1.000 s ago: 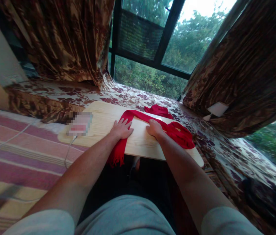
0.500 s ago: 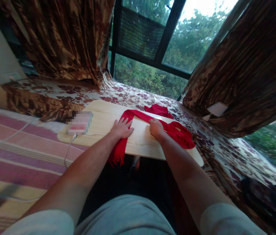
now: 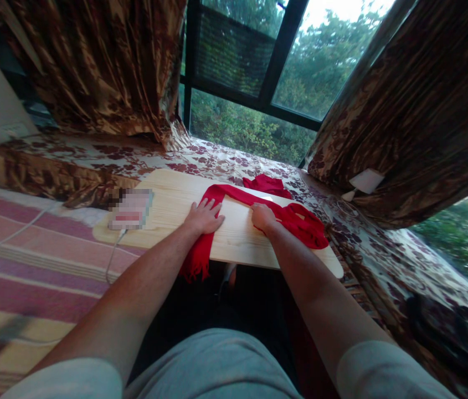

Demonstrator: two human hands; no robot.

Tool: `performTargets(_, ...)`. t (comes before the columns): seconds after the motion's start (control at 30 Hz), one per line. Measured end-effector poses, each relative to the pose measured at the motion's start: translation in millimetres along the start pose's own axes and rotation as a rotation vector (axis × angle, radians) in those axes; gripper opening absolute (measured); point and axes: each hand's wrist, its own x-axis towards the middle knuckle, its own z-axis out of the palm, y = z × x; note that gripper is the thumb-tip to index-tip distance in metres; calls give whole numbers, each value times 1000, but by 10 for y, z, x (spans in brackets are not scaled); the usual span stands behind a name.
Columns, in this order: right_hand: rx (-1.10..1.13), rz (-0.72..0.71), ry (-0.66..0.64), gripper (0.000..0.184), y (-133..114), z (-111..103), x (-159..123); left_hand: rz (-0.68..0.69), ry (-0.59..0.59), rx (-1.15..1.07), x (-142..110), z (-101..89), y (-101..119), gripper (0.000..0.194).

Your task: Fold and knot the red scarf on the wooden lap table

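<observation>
Left hand (image 3: pixel 204 216) spread flat, palm down on the red scarf (image 3: pixel 240 194)! Right hand (image 3: pixel 263 216) curled beside the bunched stretch, and whether it grips, can't tell! Scarf bends across the wooden counter (image 3: pixel 167 208), fringe hanging over the near edge!

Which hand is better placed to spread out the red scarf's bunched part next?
Likely your right hand: it is close beside the bunched part. Your left hand lies flat across the scarf near the fringe, farther away, so it seems better suited to steadying.
</observation>
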Motion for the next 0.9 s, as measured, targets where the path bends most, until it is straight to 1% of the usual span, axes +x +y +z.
performTargets(0.13, 52, 0, 25, 54, 23, 13, -18, -1, 2, 4, -2, 2, -1, 77)
performTargets(0.27, 75, 6, 9, 53, 17, 5, 1, 0, 1, -4, 2, 5, -8, 77)
performTargets(0.5, 48, 0, -74, 59, 26, -17, 103, -2, -2, -4, 6, 10, -7, 77)
performTargets(0.6, 12, -2, -96, 57, 19, -35, 121, -1, -3, -14, 5, 4, -5, 78)
performTargets(0.73, -27, -12, -90, 50, 9, -50, 108, -7, -9, -22, 0, -12, -1, 78)
performTargets(0.83, -39, -34, -45, 43, 10, -65, 86, -7, -7, -21, -6, -18, 2, 77)
performTargets(0.9, -39, -33, 24, 37, 14, -87, 79, -5, 0, -19, -8, -14, 2, 77)
